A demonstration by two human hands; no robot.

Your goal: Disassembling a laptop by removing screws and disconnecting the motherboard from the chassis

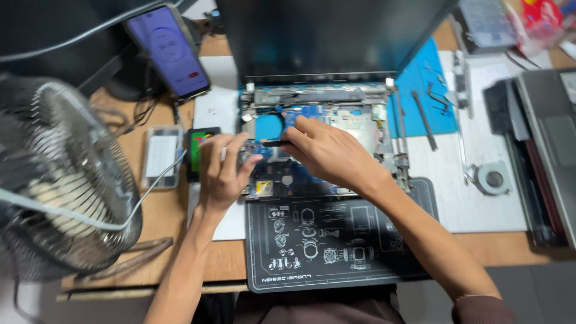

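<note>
Blue board [282, 123] fills the opened laptop [324, 120] in front of you, its dark screen [324, 33] tilted back at the far edge. Your right hand [327, 150] lies across the board with its fingers curled tight around a thin black tool [275, 143], which lies nearly level and points left, its tip just beside your left fingertips. Your left hand [223, 171] rests at the laptop's left edge, fingers loosely bent and spread, holding nothing that can be seen; the fingertips touch the board's left side. A small black device [198, 151] with a bright display sits just left of that hand, and a clear case [162, 157] lies beside it. A dark work mat [336, 240] with white drawings lies nearest you, touching the laptop's front. A wire fan [57, 180] stands at the far left, and a phone [171, 51] leans propped behind it. To the right, a blue mat [429, 90] holds slim tools, a round cooling fan [493, 179] lies on a white sheet [480, 204], and a grey laptop shell [549, 144] sits at the table's right edge.
</note>
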